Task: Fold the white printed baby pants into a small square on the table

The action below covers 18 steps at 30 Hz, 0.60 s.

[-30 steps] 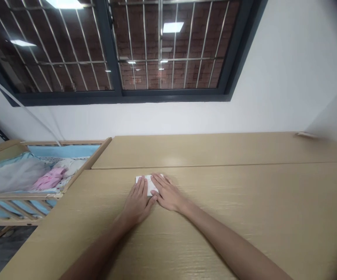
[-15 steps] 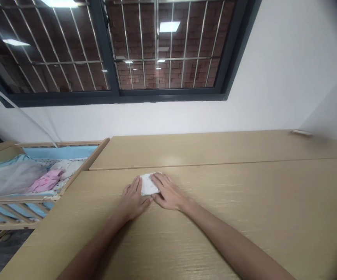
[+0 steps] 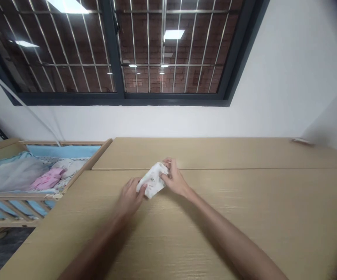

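A small folded white cloth (image 3: pixel 153 181) with a faint print is lifted off the wooden table (image 3: pixel 244 217), tilted up to the right. My right hand (image 3: pixel 174 179) grips its upper right end, fingers curled around it. My left hand (image 3: pixel 130 197) is under and against the lower left end, thumb and fingers pinching that edge.
A wooden cot (image 3: pixel 40 182) stands at the table's left, holding blue bedding, a grey cloth and a pink garment (image 3: pixel 46 179). A barred window (image 3: pixel 121 50) fills the white wall behind. A small flat object (image 3: pixel 302 141) lies at the table's far right corner.
Both hands were pressing the cloth flat on the table. Now they have picked it up, the right hand raising its far end.
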Each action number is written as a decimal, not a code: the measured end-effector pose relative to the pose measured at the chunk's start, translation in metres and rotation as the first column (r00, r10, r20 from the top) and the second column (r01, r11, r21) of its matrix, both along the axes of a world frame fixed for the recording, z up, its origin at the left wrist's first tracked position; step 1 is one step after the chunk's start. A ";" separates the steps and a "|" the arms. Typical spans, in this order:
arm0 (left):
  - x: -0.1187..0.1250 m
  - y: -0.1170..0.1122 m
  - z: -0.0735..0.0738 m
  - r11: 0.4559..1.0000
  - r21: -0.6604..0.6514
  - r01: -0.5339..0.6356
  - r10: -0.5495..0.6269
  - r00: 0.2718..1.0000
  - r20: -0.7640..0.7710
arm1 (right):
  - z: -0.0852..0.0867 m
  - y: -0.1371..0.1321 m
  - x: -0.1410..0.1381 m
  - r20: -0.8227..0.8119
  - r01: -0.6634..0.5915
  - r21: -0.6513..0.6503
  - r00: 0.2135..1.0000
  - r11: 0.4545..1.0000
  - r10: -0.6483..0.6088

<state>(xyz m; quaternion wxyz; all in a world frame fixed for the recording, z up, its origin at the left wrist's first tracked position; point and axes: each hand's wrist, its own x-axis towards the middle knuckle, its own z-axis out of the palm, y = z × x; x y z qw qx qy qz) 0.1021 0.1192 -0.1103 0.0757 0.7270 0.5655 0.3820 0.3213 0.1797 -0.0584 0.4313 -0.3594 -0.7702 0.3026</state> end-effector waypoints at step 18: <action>0.018 -0.022 -0.009 0.991 -0.129 -0.024 -0.022 0.940 -0.341 | -0.064 0.039 -0.013 0.141 -0.001 -0.106 0.990 0.994 0.016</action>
